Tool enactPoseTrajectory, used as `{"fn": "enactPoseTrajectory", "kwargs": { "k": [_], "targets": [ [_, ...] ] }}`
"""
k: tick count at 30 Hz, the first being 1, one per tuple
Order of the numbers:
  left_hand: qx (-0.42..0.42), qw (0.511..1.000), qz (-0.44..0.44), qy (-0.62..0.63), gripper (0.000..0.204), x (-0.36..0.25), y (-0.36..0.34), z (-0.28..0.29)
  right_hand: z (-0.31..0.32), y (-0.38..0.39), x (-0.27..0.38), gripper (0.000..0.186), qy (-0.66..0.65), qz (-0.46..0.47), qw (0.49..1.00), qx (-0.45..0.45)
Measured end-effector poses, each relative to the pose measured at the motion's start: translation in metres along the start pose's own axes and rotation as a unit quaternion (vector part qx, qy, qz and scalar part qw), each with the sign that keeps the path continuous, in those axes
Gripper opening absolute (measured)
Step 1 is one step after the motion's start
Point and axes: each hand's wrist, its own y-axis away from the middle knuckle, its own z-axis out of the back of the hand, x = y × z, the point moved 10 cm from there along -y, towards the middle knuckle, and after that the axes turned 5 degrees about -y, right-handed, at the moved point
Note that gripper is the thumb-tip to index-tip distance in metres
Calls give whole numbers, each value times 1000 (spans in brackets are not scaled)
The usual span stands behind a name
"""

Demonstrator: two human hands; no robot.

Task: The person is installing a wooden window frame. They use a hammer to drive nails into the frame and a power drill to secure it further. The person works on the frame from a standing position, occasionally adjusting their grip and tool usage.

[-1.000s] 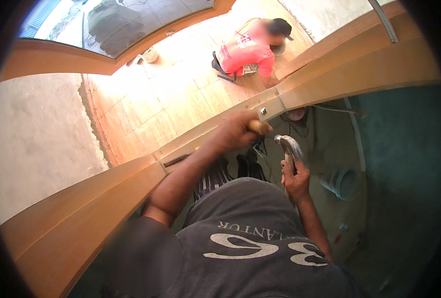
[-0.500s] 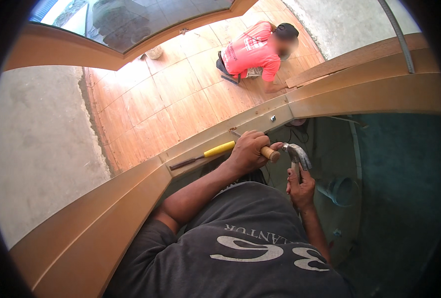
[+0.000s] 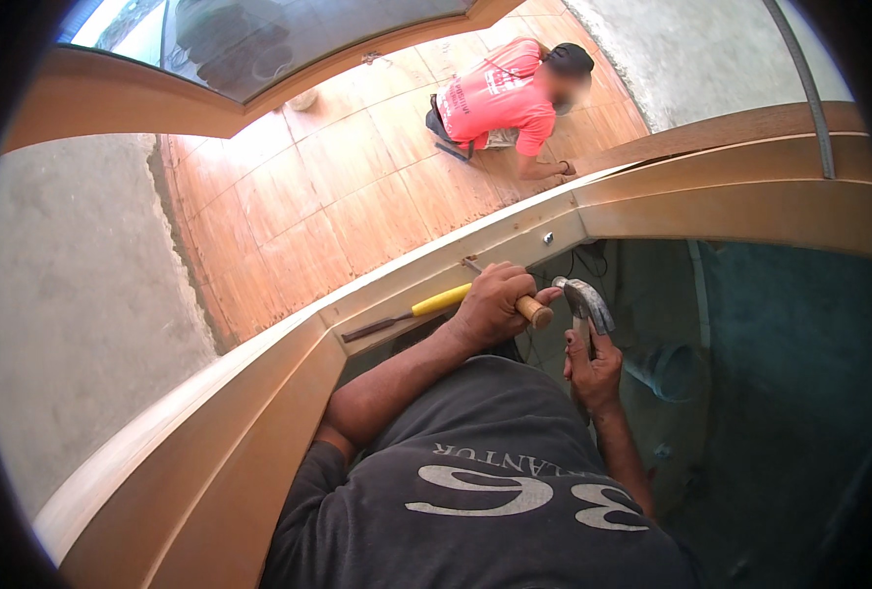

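Wooden-handled chisel [image 3: 529, 308] sits gripped in the left hand [image 3: 492, 304], its tip set against the pale timber door frame [image 3: 436, 270] just below the top edge. The right hand [image 3: 593, 368] is closed around a steel claw hammer [image 3: 583, 302], head raised beside the chisel's butt, apparently mid-chiselling; a square blow on the butt looks due. A yellow-handled tool [image 3: 416, 309] lies on the frame nearby. Beyond, a person in red [image 3: 500, 98] crouches on the tiled floor [image 3: 318, 196].

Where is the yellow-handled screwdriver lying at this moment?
In the head view, the yellow-handled screwdriver lies on the wooden frame, just left of the left hand.
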Motion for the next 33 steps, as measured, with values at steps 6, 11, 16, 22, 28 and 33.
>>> {"fn": "enactPoseTrajectory", "kwargs": {
  "k": [6, 11, 16, 22, 28, 33],
  "targets": [
    [4, 1000, 11, 19, 43, -2, -3, 8, -8, 2, 0, 31, 3, 6, 999, 36],
    [-3, 998, 44, 51, 41, 6, -7, 13, -9, 2, 16, 22, 12, -1, 1000, 20],
    [29, 995, 81, 53, 38, 10, -12, 16, -7, -1, 71, 25, 85, 108, 990, -18],
    [9, 995, 62, 76, 36, 10, -13, 21, 5, -5, 111, 24, 178, 122, 976, 2],
    [22, 992, 94, 78, 35, 17, -12, 21, -15, 3, 167, 20, 143, 323, 935, 21],
    [30, 992, 82, 86, 35, 25, -14, 21, -43, -20, 141, 25, 285, 180, 936, 100]
  ]
}}
